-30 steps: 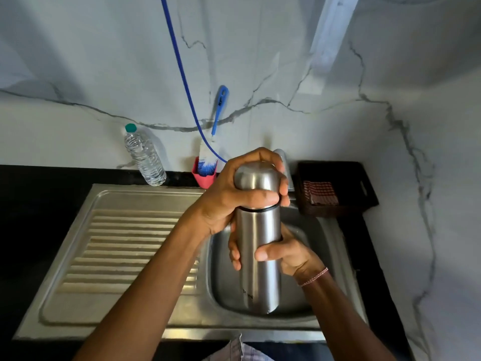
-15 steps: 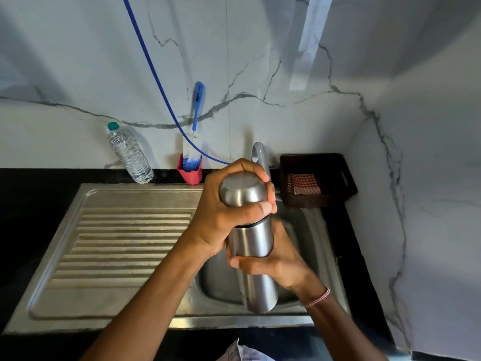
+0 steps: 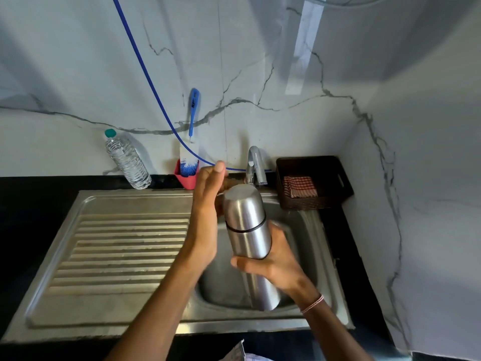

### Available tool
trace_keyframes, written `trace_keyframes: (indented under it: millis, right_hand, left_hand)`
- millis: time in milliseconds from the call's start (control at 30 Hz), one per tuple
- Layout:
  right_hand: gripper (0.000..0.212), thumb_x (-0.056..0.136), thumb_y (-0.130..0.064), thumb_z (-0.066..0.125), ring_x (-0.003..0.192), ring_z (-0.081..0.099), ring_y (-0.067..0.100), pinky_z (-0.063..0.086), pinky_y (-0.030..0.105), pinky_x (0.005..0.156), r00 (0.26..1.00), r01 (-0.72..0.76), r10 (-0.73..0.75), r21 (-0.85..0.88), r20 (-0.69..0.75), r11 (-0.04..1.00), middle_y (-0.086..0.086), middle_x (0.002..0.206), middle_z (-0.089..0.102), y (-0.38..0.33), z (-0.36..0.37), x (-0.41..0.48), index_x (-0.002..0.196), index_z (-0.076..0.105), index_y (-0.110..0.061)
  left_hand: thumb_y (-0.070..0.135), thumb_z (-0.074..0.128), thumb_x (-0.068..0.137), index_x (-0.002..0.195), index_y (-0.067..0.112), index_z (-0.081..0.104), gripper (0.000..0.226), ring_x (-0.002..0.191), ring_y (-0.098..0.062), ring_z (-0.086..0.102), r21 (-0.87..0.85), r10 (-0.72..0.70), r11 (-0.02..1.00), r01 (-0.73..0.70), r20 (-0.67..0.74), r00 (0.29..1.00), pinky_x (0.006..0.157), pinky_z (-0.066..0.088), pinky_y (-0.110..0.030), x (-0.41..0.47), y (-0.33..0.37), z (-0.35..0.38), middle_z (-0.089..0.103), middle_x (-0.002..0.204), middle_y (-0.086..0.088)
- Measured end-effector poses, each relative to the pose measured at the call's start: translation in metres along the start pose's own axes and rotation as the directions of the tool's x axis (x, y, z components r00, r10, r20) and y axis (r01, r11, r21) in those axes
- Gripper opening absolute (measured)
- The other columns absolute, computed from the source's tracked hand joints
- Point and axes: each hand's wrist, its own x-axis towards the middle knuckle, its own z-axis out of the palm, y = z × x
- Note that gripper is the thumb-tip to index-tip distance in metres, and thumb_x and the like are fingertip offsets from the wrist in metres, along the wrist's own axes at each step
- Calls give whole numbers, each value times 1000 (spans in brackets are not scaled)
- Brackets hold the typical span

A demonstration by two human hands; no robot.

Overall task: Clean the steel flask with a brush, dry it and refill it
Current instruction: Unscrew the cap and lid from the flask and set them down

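1. White, grey-veined walls (image 3: 260, 48) are seen meeting at a corner behind a black counter (image 3: 31, 199), into which a steel sink (image 3: 130, 201) is set, with a ribbed drainboard (image 3: 125, 251) on the left.
2. The flask (image 3: 247, 238) is held above the basin (image 3: 223, 287), nearly upright, its top leaned slightly to the left; its cap (image 3: 242, 204) is seen fitted on.
3. The flask's body is grasped around the middle by the right hand (image 3: 276, 264), with the thumb laid across the front; a thread band (image 3: 312, 303) is worn at that wrist.
4. The left hand (image 3: 205, 212) is held released, fingers extended upward, just beside the cap on its left; whether the cap is touched cannot be told.
5. A brush (image 3: 190, 157) is stood bristles-down in a red holder (image 3: 186, 179) against the back wall.
6. A clear bottle (image 3: 127, 162) with a green top is leaned at the wall, left of the holder.
7. A tap (image 3: 256, 162) is seen behind the flask, and a blue hose (image 3: 145, 71) is run down the wall toward it.
8. A dark basket (image 3: 338, 194) holding a checked cloth (image 3: 299, 186) is set on the counter, right of the tap.
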Motion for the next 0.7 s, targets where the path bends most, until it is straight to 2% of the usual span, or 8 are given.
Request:
trace_keyframes:
  millis: [100, 167, 233, 333, 400, 500, 600, 700]
  right_hand:
    - [45, 66, -1, 85, 89, 67, 22, 56, 45, 83, 962, -66, 26, 142, 270, 988, 4, 95, 73, -3, 0, 1, 105, 67, -14]
    - [46, 64, -8, 87, 88, 66, 24, 55, 52, 84, 971, -66, 34, 128, 237, 990, 11, 95, 72, -1, 3, 5, 105, 67, -11]
    - [53, 58, -26, 89, 83, 68, 20, 58, 50, 77, 998, -44, 45, -40, 35, 998, 6, 93, 73, -1, 12, 9, 105, 65, -16]
    - [64, 51, -56, 81, 77, 69, 21, 57, 41, 67, 945, -150, -6, -451, -327, 880, -4, 86, 73, 0, 25, 16, 103, 56, -30]
    - [63, 51, -56, 82, 77, 69, 19, 57, 41, 67, 930, -145, -34, -449, -367, 881, -5, 86, 73, 0, 24, 21, 104, 55, -32]
    - [53, 55, -28, 89, 81, 70, 13, 60, 43, 76, 990, -35, 19, -113, -138, 993, -2, 91, 74, 3, 8, 27, 103, 65, -25]
    - [44, 60, -11, 88, 85, 67, 24, 56, 52, 82, 979, -88, 65, 115, 194, 989, 14, 91, 72, 0, -1, 24, 99, 69, -15]
    - [43, 61, -7, 88, 83, 66, 28, 55, 52, 81, 957, -116, 69, 154, 282, 981, 16, 90, 71, 0, 1, 21, 99, 68, -12]
  left_hand:
    - [57, 69, 87, 107, 6, 66, 55, 94, -41, 71, -122, -96, 978, 166, 445, 890, 89, 53, -49, 8, 12, -2, 72, 104, -29]
    - [50, 71, 86, 85, 2, 69, 48, 73, -37, 69, -123, -120, 968, 217, 532, 838, 78, 54, -44, 11, 17, -1, 70, 81, -23]
    - [38, 72, 88, 68, 5, 65, 40, 59, -31, 61, -102, -151, 975, 200, 362, 920, 69, 50, -39, 15, 13, 5, 61, 65, -17]
    - [27, 64, 98, 62, 12, 68, 39, 60, -30, 62, -54, -106, 994, 100, -124, 987, 70, 53, -46, 22, -3, 20, 65, 67, -14]
    - [43, 67, 94, 73, 14, 72, 36, 73, -38, 67, 30, -20, 999, 26, -168, 985, 80, 55, -59, 25, -10, 21, 71, 78, -17]
    - [59, 59, 91, 102, 10, 68, 50, 98, -55, 67, -44, -74, 996, 77, 65, 995, 87, 54, -54, 32, 2, 11, 72, 102, -28]
    - [55, 47, 97, 115, -1, 66, 62, 114, -50, 65, -151, -138, 962, 227, 449, 883, 103, 49, -51, 31, 20, 2, 66, 119, -38]
    - [52, 62, 91, 78, -1, 69, 55, 69, -36, 65, -127, -180, 950, 284, 521, 834, 80, 53, -44, 30, 21, 0, 66, 73, -23]
